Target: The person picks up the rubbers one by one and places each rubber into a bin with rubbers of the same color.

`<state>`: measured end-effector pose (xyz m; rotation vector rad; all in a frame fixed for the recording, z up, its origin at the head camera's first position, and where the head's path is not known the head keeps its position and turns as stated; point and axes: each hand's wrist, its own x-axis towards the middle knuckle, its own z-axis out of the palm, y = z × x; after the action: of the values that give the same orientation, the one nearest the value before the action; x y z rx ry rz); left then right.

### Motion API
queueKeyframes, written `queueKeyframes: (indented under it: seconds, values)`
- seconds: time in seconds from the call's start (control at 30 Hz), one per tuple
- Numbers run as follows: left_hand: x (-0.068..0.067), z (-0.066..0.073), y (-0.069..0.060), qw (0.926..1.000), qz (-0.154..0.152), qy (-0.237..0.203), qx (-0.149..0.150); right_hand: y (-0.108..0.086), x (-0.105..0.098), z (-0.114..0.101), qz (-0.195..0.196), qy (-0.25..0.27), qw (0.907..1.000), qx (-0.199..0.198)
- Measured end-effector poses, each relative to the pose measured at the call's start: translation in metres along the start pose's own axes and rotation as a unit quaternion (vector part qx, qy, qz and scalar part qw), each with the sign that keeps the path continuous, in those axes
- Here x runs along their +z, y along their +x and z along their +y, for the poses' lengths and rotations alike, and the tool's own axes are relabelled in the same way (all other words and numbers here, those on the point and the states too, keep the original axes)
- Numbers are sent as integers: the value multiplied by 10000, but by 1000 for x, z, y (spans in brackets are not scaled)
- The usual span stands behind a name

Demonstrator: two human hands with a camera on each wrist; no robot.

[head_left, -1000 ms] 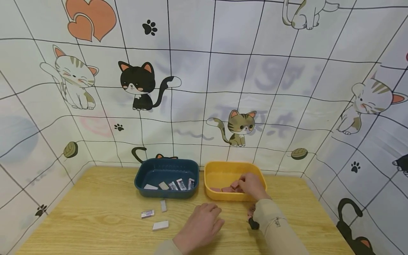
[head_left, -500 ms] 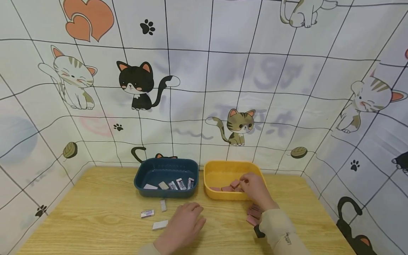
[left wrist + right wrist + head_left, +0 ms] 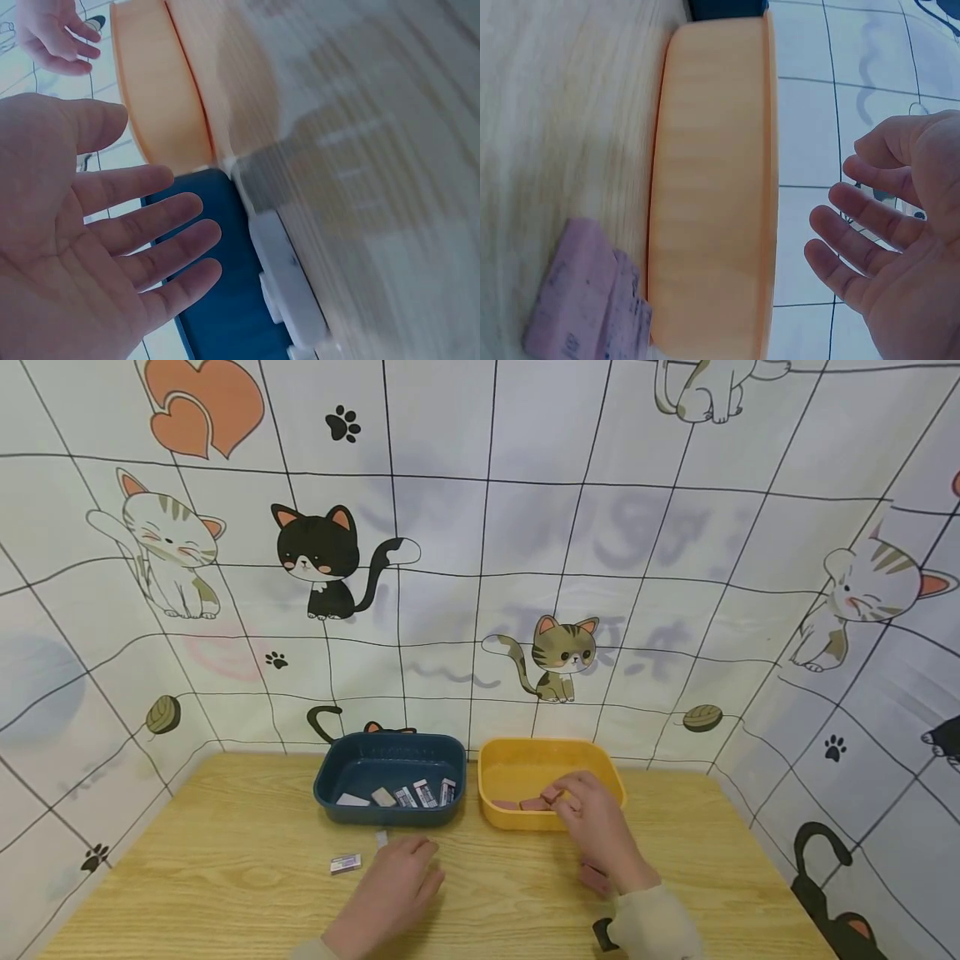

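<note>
My left hand [image 3: 388, 889] is over the table, left of centre, with fingers extended; its bare palm [image 3: 67, 247] shows in the left wrist view. Beside it lie a purple-and-white eraser [image 3: 346, 864] and a partly covered white eraser [image 3: 382, 838]. My right hand [image 3: 597, 831] hovers at the front of the yellow bin [image 3: 491, 818], its fingers loosely bent around nothing in the right wrist view. Several pink erasers [image 3: 534, 804] lie inside that bin. More pink erasers [image 3: 570, 292] sit on the table below the right hand, partly hidden by it in the head view.
A dark blue bin [image 3: 352, 816] with several white erasers [image 3: 425, 793] stands left of the yellow one, both near the back wall. The wooden table [image 3: 262, 860] meets cat-printed walls [image 3: 442, 610] behind and at both sides. A black band [image 3: 602, 935] shows by the right sleeve.
My left hand has moved left, now covering a white eraser on the table. My right hand has drawn back slightly toward me from the pink erasers in the yellow bin.
</note>
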<state>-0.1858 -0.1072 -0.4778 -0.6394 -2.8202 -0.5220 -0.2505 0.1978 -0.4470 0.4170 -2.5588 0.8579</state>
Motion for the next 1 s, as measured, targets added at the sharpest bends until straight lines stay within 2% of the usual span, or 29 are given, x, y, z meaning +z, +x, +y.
queueKeyframes:
  seconds: [0.13,0.43,0.63,0.8,0.93,1.0]
  values:
    - [-2,-7,-3,10000,73,12,-37,-5,4,-3,124,60,9996,-256]
    - [-9,-20,-9,9994,-301,82,-123,-16,11,-12,70,104,9996,-254]
    - [-12,-30,-15,9991,-154,371,145,-20,14,-19,153,228,9967,-760]
    - [-14,-38,-18,9982,-42,496,321,-24,18,-24,238,140,9958,-868]
    - [-16,-43,-19,9981,-162,456,382,-27,21,-28,209,174,9948,-981]
    - [-16,-45,-20,9979,-218,446,427,-28,23,-30,257,149,9928,-1157]
